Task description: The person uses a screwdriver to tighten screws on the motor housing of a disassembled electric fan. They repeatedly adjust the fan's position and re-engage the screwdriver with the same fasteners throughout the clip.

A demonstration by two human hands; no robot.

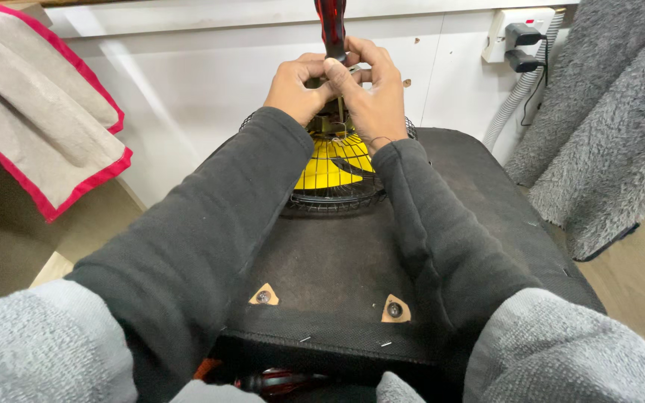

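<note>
**Inspector:** Start with the largest item.

**Assistant:** A black fabric-covered panel [337, 276] fills the middle of the view, rough in weave, with two triangular cut-outs near its near edge, each showing a screw head [395, 308]. At its far end sits a round fan [335, 172] with a black wire guard and yellow blades, partly overhanging the far edge.

**Inspector:** Where are the hands relative to it?

**Assistant:** Both are directly over the fan's centre, touching each other. The left hand [296, 86] is curled closed at the hub, fingers folded in; what it pinches is hidden. The right hand [371, 89] is closed around the lower shaft of a screwdriver [331, 30] with a red and black handle, standing nearly upright above the hub, its tip out of sight behind the fingers.

**Inspector:** Edges and room?

**Assistant:** Tight on the far side: a white wall panel [203, 82] stands just behind the fan. To the right, a grey fleece blanket [606, 127] hangs near the panel's edge, with a wall socket [513, 33] holding two black plugs and a ribbed grey hose [513, 104] between. To the left, a grey cloth with red trim [46, 119] hangs well apart, open floor below it.

**Inspector:** Sleeves?

**Assistant:** Dark knit, lying along both sides of the panel.
</note>
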